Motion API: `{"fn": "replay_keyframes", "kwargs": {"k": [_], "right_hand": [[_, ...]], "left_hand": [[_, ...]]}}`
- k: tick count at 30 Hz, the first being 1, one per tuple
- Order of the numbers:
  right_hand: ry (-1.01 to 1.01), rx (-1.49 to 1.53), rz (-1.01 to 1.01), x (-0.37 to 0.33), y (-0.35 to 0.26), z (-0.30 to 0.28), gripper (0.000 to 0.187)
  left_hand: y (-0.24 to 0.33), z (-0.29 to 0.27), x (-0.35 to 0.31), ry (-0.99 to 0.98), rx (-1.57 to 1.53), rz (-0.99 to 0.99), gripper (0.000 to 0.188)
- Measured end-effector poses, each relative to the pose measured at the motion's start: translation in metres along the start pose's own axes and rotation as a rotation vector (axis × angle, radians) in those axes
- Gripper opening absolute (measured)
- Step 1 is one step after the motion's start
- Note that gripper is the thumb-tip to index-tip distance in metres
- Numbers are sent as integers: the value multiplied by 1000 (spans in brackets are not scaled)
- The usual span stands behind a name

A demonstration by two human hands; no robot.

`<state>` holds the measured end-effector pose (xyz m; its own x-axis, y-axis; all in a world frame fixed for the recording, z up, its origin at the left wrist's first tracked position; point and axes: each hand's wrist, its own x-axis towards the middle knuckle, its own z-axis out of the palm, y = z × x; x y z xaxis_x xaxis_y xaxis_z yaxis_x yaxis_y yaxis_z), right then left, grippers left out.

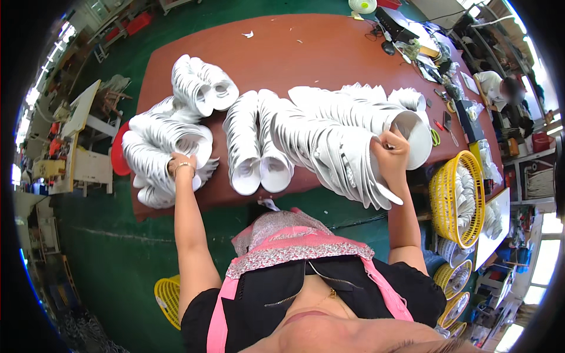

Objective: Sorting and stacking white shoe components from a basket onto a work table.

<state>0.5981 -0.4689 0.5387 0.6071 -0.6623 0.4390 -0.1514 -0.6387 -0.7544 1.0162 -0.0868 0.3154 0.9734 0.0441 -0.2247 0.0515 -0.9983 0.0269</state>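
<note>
Nested stacks of thin white curved pieces lie along the near side of a red-brown table [253, 53]. At the left, my left hand [181, 161], with a bracelet at the wrist, is closed on the end of a left stack [156, 147]. My right hand [391, 152] is closed at the open end of a long right stack [329, 150], its fingers curled by the rims; the exact hold is partly hidden. Between my hands, two narrower middle stacks [259, 141] lie side by side. Another pair of stacks [200, 82] lies behind my left hand.
A yellow basket [435, 200] of white pieces stands beside the table at the right. Green-handled scissors [435, 137], tools and a small fan [362, 6] are along the right side. A red round stool [120, 150] touches the left edge. Another person [494, 88] sits far right.
</note>
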Motion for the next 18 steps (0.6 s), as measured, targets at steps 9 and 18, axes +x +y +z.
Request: {"fn": "replay_keyframes", "kwargs": {"k": [9, 18], "right_hand": [[-3, 91, -142, 205, 27, 173, 29], [-353, 419, 368, 117, 73, 277, 9]], "left_hand": [[77, 0, -62, -116, -569, 824, 63], [240, 13, 71, 14, -601, 1172, 45]]}}
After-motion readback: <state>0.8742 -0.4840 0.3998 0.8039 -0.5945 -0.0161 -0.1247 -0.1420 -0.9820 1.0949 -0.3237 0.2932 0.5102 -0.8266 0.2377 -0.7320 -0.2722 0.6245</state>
